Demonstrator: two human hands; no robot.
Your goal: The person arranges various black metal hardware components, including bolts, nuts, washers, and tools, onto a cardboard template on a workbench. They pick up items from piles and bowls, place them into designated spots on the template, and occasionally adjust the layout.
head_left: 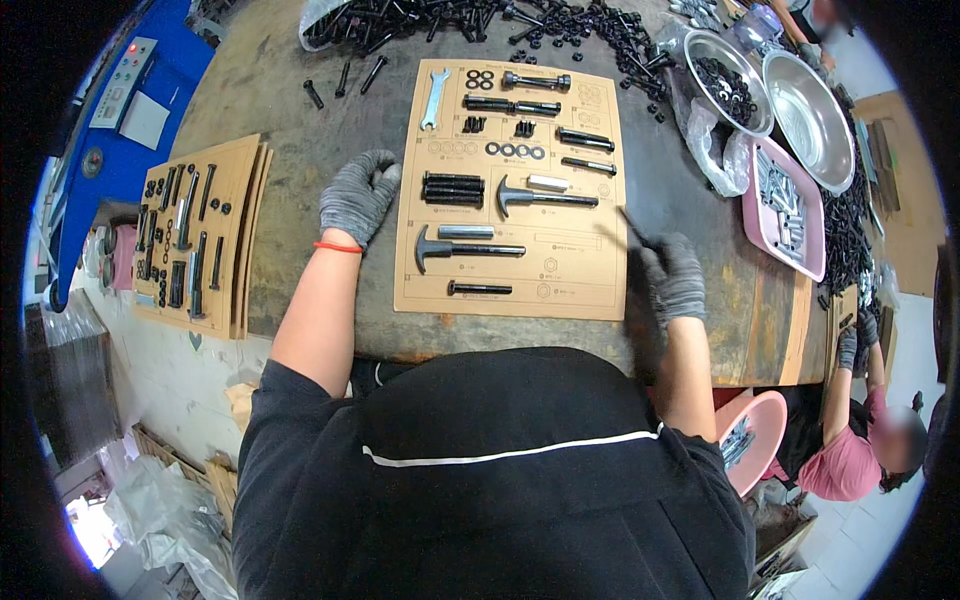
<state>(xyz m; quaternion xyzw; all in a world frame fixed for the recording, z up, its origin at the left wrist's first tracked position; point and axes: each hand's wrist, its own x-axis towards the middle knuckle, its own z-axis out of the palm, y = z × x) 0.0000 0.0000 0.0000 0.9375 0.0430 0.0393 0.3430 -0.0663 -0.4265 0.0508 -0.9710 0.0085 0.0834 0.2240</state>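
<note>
At frame centre, I see a tan board (580, 275) bearing black bolts (585, 139). My left hand (358, 195) half-curls beside it, seemingly empty; my right hand (673, 280) loosely grips a thin dark rod (633, 224).

Illumination is bright; highlights appear on the steel bowl (812, 120). Fisheye distortion curves the table (300, 130); corners are black.

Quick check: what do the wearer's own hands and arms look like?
The left hand and right hand wear mottled grey knit gloves. A thin red band crosses the left wrist; none shows on the right. Short black sleeves leave the forearms bare.
</note>
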